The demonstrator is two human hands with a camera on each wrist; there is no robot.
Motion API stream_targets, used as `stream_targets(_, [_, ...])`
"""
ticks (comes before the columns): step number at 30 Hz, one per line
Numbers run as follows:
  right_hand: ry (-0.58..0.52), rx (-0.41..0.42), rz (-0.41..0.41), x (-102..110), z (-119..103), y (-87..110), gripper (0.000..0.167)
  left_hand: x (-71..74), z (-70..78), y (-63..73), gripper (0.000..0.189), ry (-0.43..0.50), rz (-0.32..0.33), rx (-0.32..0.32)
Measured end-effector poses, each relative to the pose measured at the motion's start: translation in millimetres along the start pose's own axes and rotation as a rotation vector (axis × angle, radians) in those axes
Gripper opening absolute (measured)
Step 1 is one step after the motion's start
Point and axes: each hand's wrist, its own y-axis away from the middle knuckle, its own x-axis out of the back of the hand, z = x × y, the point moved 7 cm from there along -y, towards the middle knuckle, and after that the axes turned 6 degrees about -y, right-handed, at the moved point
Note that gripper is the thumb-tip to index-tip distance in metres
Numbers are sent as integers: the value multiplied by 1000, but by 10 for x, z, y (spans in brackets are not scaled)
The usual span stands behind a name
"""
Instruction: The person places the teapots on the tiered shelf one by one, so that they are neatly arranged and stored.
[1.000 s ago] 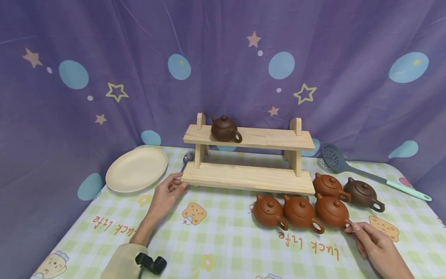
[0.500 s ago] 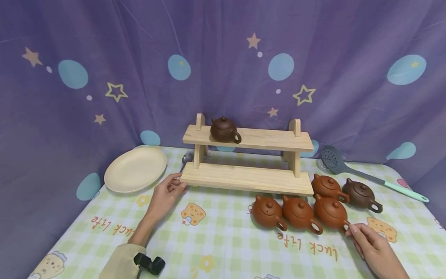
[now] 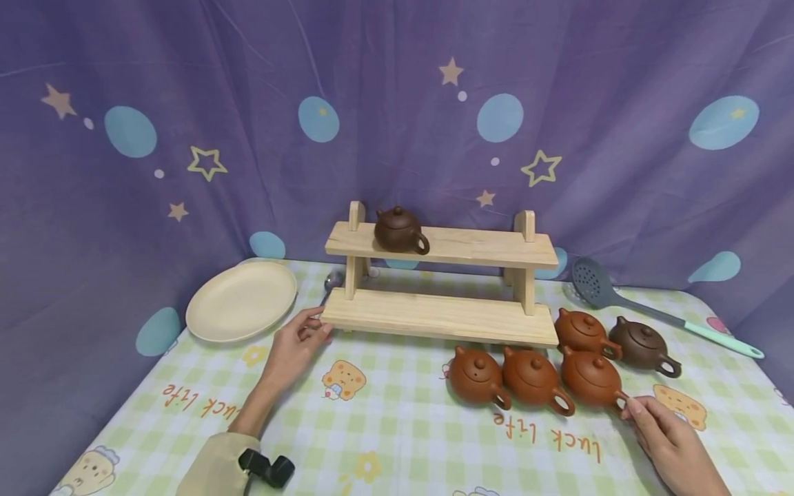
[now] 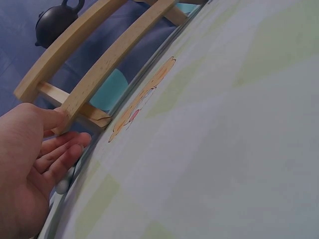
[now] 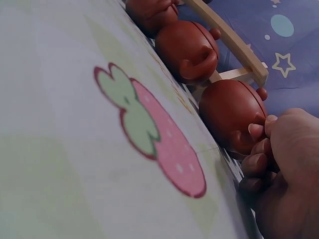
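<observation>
cream plate [image 3: 242, 301], grey-green skimmer [image 3: 648, 311], purple curtain [image 3: 397, 151]

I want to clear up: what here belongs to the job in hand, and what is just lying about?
Likely in the job:
wooden rack, gripped by the left hand
red-brown teapot, handle pinched by the right hand
dark teapot on the upper shelf
probably the other four teapots

Apparently just lying about:
cream plate
perforated spoon
shiny utensil, partly hidden
</observation>
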Motion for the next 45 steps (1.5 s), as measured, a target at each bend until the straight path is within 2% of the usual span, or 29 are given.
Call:
stream_targets(8, [9,13,57,40,6,21,28,9,2,2,46,-23,2,-16])
stream_targets(18, [-40,48,137,98,-75,27,27,4,25,11,46,16,-3,8])
stream_targets(30, [-43,53,157,113,-187,-6,26,-4,20,9,45,20,-4,5])
stream_targets(33, [-56,82,163,108,-236,-21,25,-3,8,8,45,20,-3,8])
stream_targets(39, [-58,191,180,106,-408,-78,22,-4,-3,9,45,26,-4,13])
stream_targets(45, [-31,199,161,77,-523,-170,21,-2,18,9,47,35,-9,8])
